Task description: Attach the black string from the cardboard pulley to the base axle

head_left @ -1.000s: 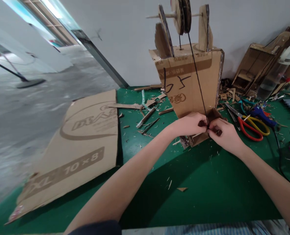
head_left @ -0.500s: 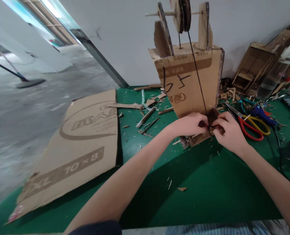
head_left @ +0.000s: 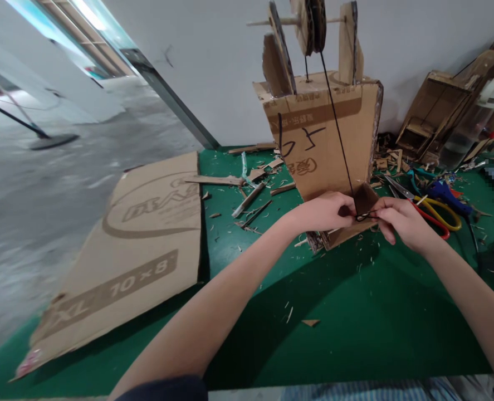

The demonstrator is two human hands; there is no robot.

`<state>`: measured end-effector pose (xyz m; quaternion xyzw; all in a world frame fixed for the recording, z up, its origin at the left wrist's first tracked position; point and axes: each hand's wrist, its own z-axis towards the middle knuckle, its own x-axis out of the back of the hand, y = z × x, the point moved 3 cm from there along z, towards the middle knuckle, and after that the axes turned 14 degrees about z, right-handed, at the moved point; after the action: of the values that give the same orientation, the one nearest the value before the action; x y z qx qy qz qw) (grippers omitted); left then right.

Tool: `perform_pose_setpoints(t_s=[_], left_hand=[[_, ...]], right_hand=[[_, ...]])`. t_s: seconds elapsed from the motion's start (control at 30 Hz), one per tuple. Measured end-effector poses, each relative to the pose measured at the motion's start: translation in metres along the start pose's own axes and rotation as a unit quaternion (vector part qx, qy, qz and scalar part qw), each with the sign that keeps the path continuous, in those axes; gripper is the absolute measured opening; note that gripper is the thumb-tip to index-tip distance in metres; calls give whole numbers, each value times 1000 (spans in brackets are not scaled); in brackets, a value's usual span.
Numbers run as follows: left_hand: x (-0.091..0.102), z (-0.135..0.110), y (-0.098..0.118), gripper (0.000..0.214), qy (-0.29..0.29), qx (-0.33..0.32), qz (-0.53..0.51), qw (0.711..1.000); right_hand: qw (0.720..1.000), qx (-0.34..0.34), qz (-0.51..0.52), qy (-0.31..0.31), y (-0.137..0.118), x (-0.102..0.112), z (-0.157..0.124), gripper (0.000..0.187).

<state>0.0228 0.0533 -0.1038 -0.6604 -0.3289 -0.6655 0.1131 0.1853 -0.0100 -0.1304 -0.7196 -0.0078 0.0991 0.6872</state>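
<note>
A black string (head_left: pixel 340 131) runs down from a cardboard pulley wheel (head_left: pixel 309 25) on a wooden stick axle, in front of a cardboard box (head_left: pixel 334 139) marked in black pen. My left hand (head_left: pixel 334 211) pinches the string low down, by a small open cardboard tray (head_left: pixel 347 235) at the box's foot. My right hand (head_left: pixel 401 220) is closed on the string's end and draws it out to the right of a small loop. The fingertips of my left hand are partly hidden behind the hand.
Red and yellow-handled scissors (head_left: pixel 436 214) lie right of my right hand, beside a blue glue gun (head_left: pixel 447 196). A large flat cardboard sheet (head_left: pixel 146 234) covers the table's left side. Cardboard scraps (head_left: pixel 250 197) litter the green table (head_left: pixel 355 334). A clear bottle (head_left: pixel 472 122) stands at the back right.
My right hand has moved a short way right, pulling the string end away from my left hand. My left hand stays in place.
</note>
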Motion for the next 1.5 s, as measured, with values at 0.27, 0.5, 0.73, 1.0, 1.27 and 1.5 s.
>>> perform_pose_setpoints(t_s=[0.27, 0.5, 0.73, 1.0, 1.27, 1.5], left_hand=[[0, 0, 1, 16, 1, 0, -6, 1000], [0, 0, 0, 16, 0, 0, -5, 1000], [-2, 1, -1, 16, 3, -11, -11, 1000], [0, 0, 1, 16, 0, -10, -5, 1000], [0, -1, 1, 17, -2, -14, 2, 1000], [1, -2, 1, 18, -8, -3, 1, 1000]], right_hand=[[997, -4, 62, 51, 3, -3, 1, 9], [990, 30, 79, 116, 0, 1, 2, 14], [981, -13, 163, 105, 2, -6, 0, 17], [769, 261, -560, 166, -17, 11, -8, 18], [899, 269, -218, 268, -24, 27, -6, 21], [945, 190, 93, 251, -20, 33, -2, 27]])
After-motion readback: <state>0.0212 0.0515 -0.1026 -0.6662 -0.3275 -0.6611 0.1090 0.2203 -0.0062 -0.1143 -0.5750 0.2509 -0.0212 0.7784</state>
